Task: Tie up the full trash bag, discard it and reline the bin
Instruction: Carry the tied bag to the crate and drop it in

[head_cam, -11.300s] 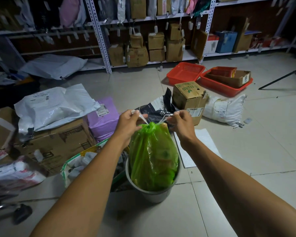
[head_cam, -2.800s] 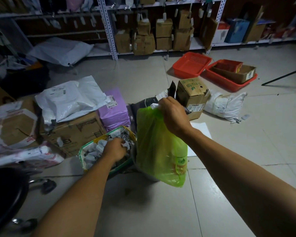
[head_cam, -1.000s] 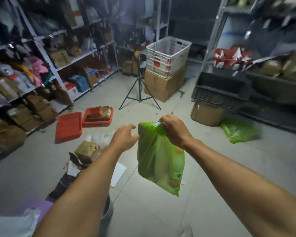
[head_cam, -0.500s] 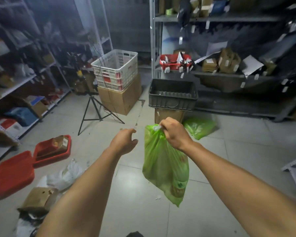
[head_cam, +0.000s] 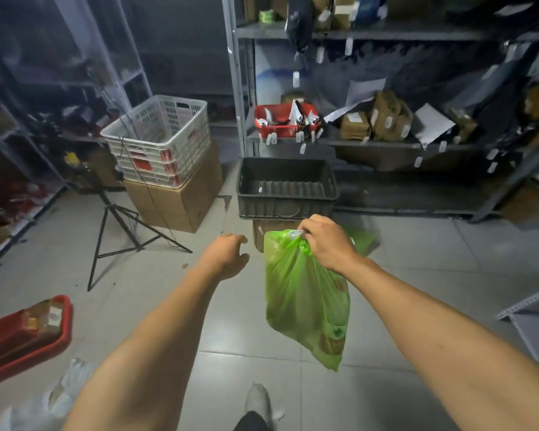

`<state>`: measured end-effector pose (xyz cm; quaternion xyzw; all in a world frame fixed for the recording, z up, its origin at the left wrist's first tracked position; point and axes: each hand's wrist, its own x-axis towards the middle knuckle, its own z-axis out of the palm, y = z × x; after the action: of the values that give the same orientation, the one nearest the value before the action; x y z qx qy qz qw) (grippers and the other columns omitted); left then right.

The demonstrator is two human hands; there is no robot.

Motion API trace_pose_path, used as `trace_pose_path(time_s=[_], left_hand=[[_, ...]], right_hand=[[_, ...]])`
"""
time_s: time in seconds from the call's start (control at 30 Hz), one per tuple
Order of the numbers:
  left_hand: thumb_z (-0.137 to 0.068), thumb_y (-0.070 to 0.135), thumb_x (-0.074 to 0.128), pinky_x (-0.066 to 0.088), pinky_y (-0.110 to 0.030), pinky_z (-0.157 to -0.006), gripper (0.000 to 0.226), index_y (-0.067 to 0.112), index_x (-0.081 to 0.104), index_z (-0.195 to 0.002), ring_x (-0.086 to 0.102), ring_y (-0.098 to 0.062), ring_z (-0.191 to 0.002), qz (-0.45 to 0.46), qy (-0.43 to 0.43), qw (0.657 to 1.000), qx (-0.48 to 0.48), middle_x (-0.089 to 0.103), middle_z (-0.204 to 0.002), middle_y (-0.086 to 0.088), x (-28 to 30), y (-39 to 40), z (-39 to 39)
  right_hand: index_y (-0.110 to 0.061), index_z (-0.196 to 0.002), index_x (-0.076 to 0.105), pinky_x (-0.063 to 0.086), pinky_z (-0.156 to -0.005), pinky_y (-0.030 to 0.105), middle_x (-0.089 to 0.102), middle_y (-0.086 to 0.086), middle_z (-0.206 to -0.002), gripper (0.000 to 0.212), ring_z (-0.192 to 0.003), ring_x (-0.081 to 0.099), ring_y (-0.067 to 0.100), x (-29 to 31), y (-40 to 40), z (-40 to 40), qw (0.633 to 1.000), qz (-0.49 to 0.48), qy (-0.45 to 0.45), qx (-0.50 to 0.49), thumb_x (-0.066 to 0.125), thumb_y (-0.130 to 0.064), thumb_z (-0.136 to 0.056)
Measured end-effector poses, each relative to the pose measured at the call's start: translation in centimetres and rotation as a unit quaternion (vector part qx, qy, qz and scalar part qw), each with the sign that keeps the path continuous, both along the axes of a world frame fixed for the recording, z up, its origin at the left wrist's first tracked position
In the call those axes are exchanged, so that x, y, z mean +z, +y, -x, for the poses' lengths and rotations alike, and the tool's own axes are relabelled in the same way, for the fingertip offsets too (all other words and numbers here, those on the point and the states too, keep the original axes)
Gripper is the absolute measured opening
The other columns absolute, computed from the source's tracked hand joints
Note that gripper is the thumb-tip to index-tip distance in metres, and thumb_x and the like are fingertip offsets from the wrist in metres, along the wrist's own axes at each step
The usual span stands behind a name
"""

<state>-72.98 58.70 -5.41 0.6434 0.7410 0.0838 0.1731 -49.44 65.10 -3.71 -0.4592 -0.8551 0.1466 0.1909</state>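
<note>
A full green trash bag (head_cam: pixel 302 293) hangs in the air above the tiled floor, tied at the top with white drawstrings. My right hand (head_cam: pixel 327 241) is shut on its knotted neck. My left hand (head_cam: pixel 227 253) floats just left of the bag, fingers loosely curled and holding nothing. Another green bag (head_cam: pixel 363 241) lies on the floor behind my right hand, mostly hidden. The bin is out of view.
A black crate (head_cam: pixel 287 188) on a cardboard box stands straight ahead below a metal shelf. A white basket (head_cam: pixel 159 138) sits on a carton at the left, beside a black tripod (head_cam: pixel 122 231). A red tray (head_cam: pixel 22 334) lies at the lower left. My shoe (head_cam: pixel 259 402) shows at the bottom.
The view has drawn closer to the black crate and shelf. The bag still hangs from my right hand; my left hand stays empty beside it.
</note>
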Motion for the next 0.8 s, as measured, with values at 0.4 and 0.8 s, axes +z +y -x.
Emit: trace_pose_path(time_s=[0.4,0.8], left_hand=[[-0.085,0.022,0.059,0.052,-0.037,-0.089,0.032,0.012,0.064,-0.114,0.061,-0.034,-0.11,0.009,0.011,0.999,-0.042,0.067,-0.119,-0.014,2.0,23.9,7.5],[-0.084,0.029,0.059,0.047,-0.037,-0.1,0.049,0.016,0.057,-0.131,0.055,-0.03,-0.12,0.082,0.012,0.996,0.013,0.06,-0.132,-0.012,-1.3,45.6,12.2]], right_hand=[[-0.014,-0.094,0.066,0.048,-0.077,0.042,0.061,0.006,-0.093,0.008,-0.093,0.059,0.032,0.8,22.0,6.8,0.999,-0.001,-0.006,-0.05,0.059,-0.014,-0.091],[-0.009,-0.098,0.068,0.034,-0.071,0.035,0.061,0.01,-0.096,0.014,-0.095,0.056,0.031,-1.3,46.2,12.9,1.0,0.015,0.011,-0.019,0.055,-0.011,-0.094]])
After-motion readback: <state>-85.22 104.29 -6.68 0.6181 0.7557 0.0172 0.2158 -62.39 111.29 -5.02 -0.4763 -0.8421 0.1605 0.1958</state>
